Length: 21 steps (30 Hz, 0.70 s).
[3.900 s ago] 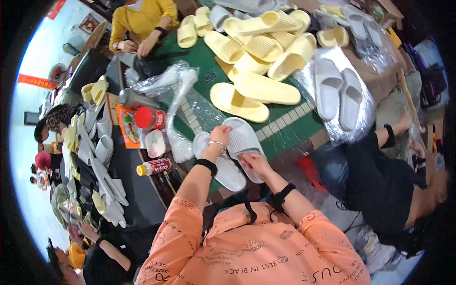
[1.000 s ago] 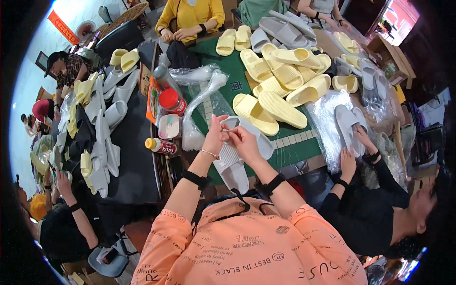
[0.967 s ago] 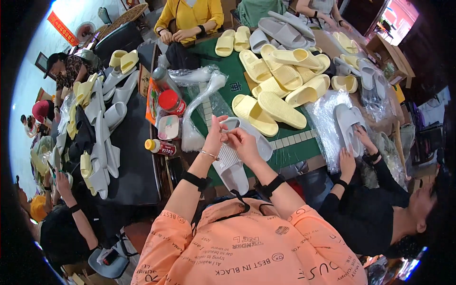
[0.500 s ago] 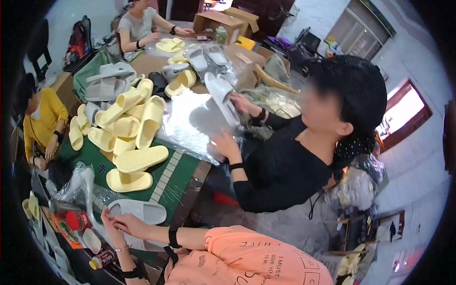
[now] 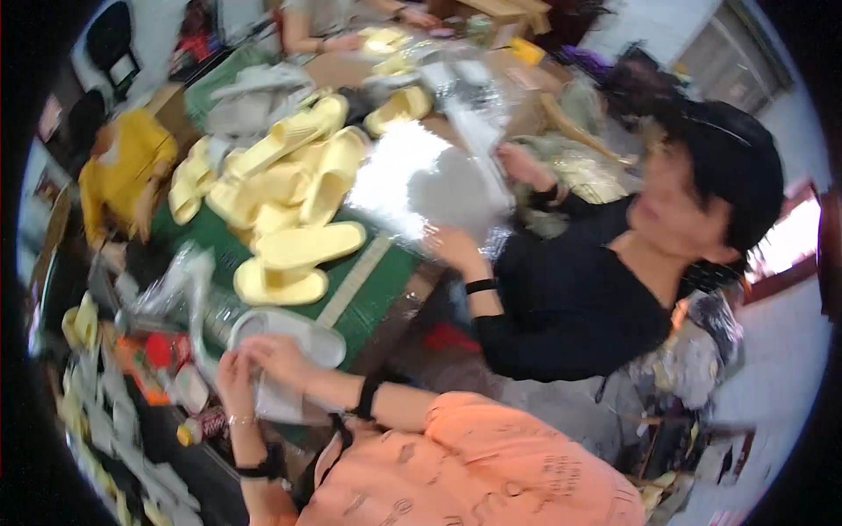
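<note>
My left hand (image 5: 233, 379) and my right hand (image 5: 282, 359) come together at the lower left, fingertips pinched close to each other. Whatever they pinch is too small and blurred to make out. Right behind and beneath them lies a light grey slide slipper (image 5: 317, 337) on the green tabletop. A second pale grey slipper (image 5: 303, 406) is partly covered by my right wrist. Just beyond my fingers, a crumpled clear plastic bag (image 5: 189, 280) rests on the table. Two yellow slippers (image 5: 307, 247) (image 5: 281, 282) lie past the grey one.
A heap of yellow slippers (image 5: 285, 188) and grey ones (image 5: 254, 105) covers the far left. At right, a co-worker in black (image 5: 570, 298) handles a grey slipper (image 5: 478, 140) over shiny plastic film (image 5: 399, 175). A person in yellow (image 5: 132, 167) sits left. A red-lidded jar (image 5: 162, 349) and bottle (image 5: 203, 427) stand near my left arm.
The whole view has swung, so things sit further right and mostly higher, with blur. My hands remain together by the grey slippers. The co-worker's grey slipper has come lower over the film.
</note>
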Tool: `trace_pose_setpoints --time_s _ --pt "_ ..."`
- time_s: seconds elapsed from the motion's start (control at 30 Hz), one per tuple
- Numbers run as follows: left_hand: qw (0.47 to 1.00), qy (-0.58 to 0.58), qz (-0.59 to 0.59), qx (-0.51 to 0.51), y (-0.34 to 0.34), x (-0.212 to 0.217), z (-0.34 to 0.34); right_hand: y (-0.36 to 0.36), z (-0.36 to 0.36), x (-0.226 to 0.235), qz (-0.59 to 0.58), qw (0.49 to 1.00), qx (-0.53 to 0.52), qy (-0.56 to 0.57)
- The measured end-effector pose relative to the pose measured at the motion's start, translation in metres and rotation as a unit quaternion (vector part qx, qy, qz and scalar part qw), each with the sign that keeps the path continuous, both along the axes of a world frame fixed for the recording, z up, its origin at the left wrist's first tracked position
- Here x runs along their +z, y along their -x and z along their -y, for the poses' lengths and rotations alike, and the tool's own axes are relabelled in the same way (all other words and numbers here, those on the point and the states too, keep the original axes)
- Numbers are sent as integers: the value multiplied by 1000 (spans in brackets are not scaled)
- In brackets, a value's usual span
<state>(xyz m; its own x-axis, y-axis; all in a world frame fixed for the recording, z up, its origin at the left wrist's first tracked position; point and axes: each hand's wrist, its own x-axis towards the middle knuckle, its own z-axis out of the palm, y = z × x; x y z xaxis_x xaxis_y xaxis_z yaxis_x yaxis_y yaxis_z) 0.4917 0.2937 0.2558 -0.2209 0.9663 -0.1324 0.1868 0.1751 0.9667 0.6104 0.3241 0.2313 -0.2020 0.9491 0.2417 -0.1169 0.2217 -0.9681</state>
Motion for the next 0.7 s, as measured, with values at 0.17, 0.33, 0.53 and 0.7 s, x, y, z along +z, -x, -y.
trace_pose_setpoints --time_s 0.17,0.33,0.53,0.7 --pt "977 12 203 63 -14 -2 -15 -11 -8 -6 -23 992 9 120" --pt "974 -4 204 95 -18 0 -10 -17 -4 6 5 994 43 99" --pt "980 10 186 75 -16 5 -5 -15 -3 5 3 994 55 97" --pt "987 -7 136 90 -16 -8 -9 -12 -6 6 36 998 8 50"
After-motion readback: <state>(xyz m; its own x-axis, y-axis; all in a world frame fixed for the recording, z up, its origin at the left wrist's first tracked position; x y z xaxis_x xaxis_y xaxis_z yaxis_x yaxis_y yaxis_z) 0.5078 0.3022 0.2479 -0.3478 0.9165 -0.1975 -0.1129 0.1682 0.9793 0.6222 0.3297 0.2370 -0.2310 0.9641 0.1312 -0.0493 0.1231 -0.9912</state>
